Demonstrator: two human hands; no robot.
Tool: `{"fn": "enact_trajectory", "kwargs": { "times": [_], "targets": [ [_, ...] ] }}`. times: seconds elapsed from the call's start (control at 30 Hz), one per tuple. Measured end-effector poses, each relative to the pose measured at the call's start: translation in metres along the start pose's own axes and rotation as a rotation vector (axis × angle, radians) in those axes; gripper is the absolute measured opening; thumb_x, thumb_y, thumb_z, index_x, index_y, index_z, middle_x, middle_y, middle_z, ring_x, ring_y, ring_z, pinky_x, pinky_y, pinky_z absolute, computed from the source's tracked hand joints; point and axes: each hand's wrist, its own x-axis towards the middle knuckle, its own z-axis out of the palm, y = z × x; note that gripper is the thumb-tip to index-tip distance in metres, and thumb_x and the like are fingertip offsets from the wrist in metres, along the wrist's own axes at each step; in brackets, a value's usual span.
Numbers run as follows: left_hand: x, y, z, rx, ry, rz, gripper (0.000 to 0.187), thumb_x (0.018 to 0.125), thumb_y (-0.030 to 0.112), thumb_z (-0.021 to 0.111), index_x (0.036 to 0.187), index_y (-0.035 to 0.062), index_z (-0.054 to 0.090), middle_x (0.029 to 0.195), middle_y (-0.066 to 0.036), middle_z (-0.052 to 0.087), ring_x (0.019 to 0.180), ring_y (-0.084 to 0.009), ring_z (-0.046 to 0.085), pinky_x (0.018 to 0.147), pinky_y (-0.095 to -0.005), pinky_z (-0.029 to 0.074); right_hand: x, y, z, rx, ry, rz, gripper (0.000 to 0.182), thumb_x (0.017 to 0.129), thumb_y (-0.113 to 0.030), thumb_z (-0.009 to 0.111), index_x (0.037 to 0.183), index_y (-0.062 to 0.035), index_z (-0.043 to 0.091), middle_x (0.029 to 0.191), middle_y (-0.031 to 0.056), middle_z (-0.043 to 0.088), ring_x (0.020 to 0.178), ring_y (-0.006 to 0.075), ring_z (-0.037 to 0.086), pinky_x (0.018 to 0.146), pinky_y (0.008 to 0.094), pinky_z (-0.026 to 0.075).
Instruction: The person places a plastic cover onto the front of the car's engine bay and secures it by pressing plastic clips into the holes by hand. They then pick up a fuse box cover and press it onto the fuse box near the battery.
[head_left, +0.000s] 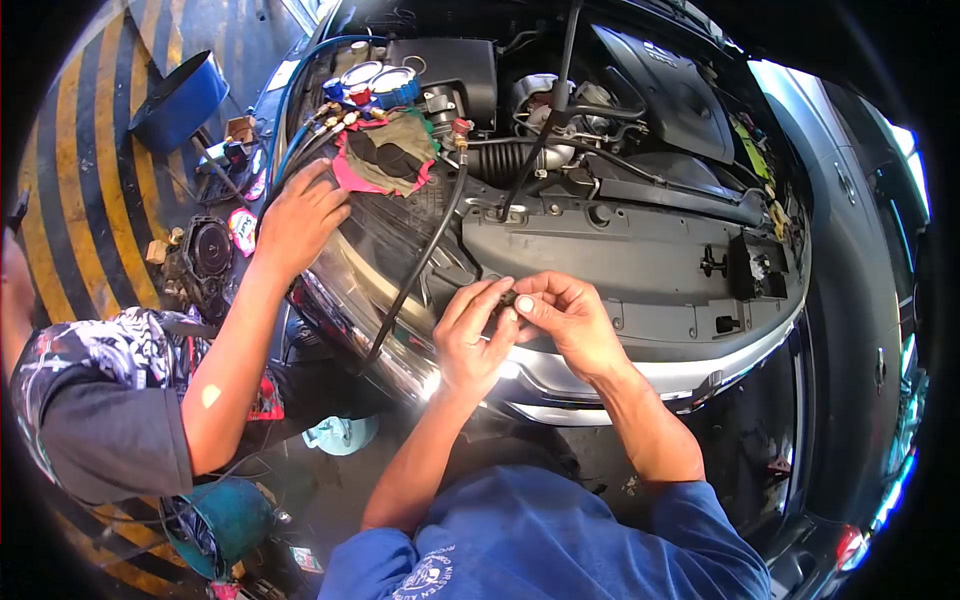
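Over the front edge of the car's engine bay, my left hand (472,340) and my right hand (570,325) meet fingertip to fingertip. Both pinch a small dark piece (508,298), mostly covered by the fingers, so its kind does not show. Beneath and beyond them lies the black plastic radiator cover (580,255). A black hose (420,260) with a red-topped fitting (461,130) runs down past the left of my hands. Below my wrists is the silver front bumper trim (600,385).
A co-worker's hand (305,215) rests on the left fender, near a cloth (395,155) and a gauge manifold (370,85). A hood prop rod (545,130) slants across the bay. On the floor stand a teal bucket (225,520) and a blue drum (180,100).
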Motion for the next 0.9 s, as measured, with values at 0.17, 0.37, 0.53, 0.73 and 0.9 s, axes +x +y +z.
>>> {"fn": "enact_trajectory", "kwargs": {
  "times": [0.17, 0.37, 0.53, 0.73, 0.9],
  "targets": [
    [0.010, -0.019, -0.001, 0.172, -0.189, 0.073, 0.044, 0.084, 0.014, 0.075, 0.126, 0.0040, 0.069, 0.119, -0.015, 0.068, 0.109, -0.0339, 0.066, 0.093, -0.0434, 0.053, 0.007, 0.005, -0.017, 0.046, 0.063, -0.044, 0.018, 0.095, -0.011, 0.074, 0.107, -0.0001, 0.067, 0.089, 0.0061, 0.071, 0.078, 0.0129, 0.069, 0.072, 0.0268, 0.060],
    [0.048, -0.050, -0.048, 0.653, -0.574, 0.356, 0.067, 0.082, 0.034, 0.074, 0.139, 0.0040, 0.058, 0.141, -0.014, 0.059, 0.139, -0.0321, 0.048, 0.118, -0.0505, 0.031, 0.026, 0.010, -0.033, -0.427, 0.163, -0.016, 0.015, 0.089, -0.008, 0.078, 0.095, -0.0012, 0.066, 0.078, 0.0018, 0.067, 0.069, 0.0084, 0.060, 0.065, 0.0253, 0.049],
    [0.051, -0.048, -0.042, 0.735, -0.616, 0.350, 0.075, 0.078, 0.044, 0.075, 0.139, 0.0046, 0.058, 0.145, -0.011, 0.057, 0.142, -0.0281, 0.045, 0.121, -0.0524, 0.025, 0.039, 0.005, -0.025, -0.761, 0.107, -0.105, 0.014, 0.087, -0.007, 0.077, 0.095, -0.0002, 0.068, 0.078, 0.0053, 0.067, 0.071, 0.0095, 0.059, 0.066, 0.0294, 0.050],
    [0.046, -0.055, -0.040, 0.706, -0.561, 0.335, 0.073, 0.074, 0.046, 0.078, 0.132, 0.0047, 0.062, 0.139, -0.009, 0.060, 0.138, -0.0258, 0.048, 0.118, -0.0510, 0.029, 0.046, -0.003, -0.015, -0.916, 0.032, -0.112, 0.015, 0.087, -0.005, 0.077, 0.096, 0.0012, 0.068, 0.082, 0.0051, 0.068, 0.074, 0.0100, 0.060, 0.068, 0.0292, 0.051],
    [0.047, -0.056, -0.041, 0.662, -0.526, 0.341, 0.069, 0.072, 0.045, 0.079, 0.127, 0.0043, 0.065, 0.134, -0.008, 0.063, 0.134, -0.0255, 0.051, 0.116, -0.0501, 0.031, 0.050, -0.003, -0.008, -1.050, -0.038, -0.254, 0.016, 0.086, -0.004, 0.075, 0.099, 0.0009, 0.068, 0.092, 0.0115, 0.071, 0.082, 0.0235, 0.066, 0.074, 0.0360, 0.053]
  ]
}}
